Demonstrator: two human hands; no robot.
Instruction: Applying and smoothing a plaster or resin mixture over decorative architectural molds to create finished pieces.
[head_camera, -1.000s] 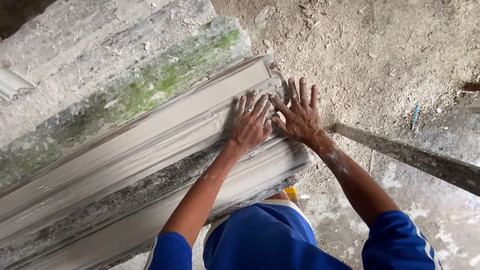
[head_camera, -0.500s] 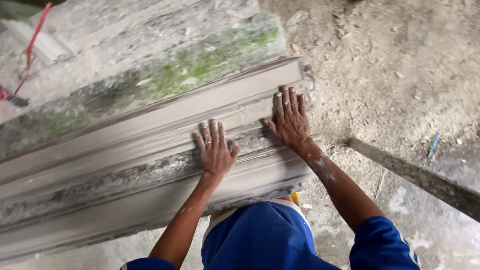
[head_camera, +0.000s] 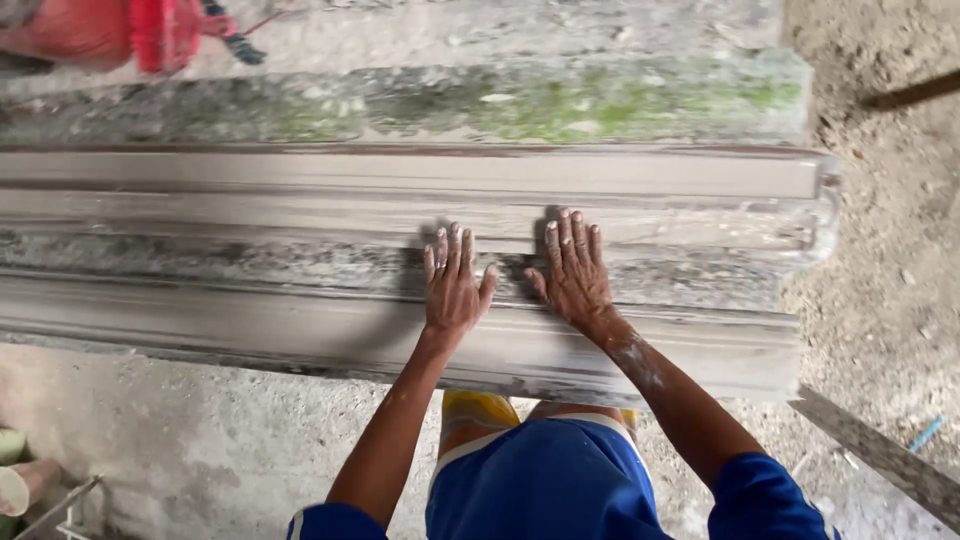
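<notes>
A long grey cement moulding (head_camera: 250, 215) with stepped ridges lies across the view, left to right. My left hand (head_camera: 455, 285) rests flat on its middle groove, fingers together and pointing away from me. Just to the right, my right hand (head_camera: 575, 270) also lies flat on the wet grey surface, fingers stretched out, thumb toward the left hand. Neither hand holds anything. Both forearms carry smears of cement. My blue shorts (head_camera: 540, 480) and blue sleeves show at the bottom.
Behind the moulding runs a rough concrete slab with green moss (head_camera: 600, 105). A red object (head_camera: 110, 35) lies at the top left. A grey plank (head_camera: 880, 455) angles across the dirt floor at bottom right, near a small blue stick (head_camera: 925, 433).
Both hands have slid left along the moulding, away from its right end, and lie side by side again. The view has swung so the moulding runs level.
</notes>
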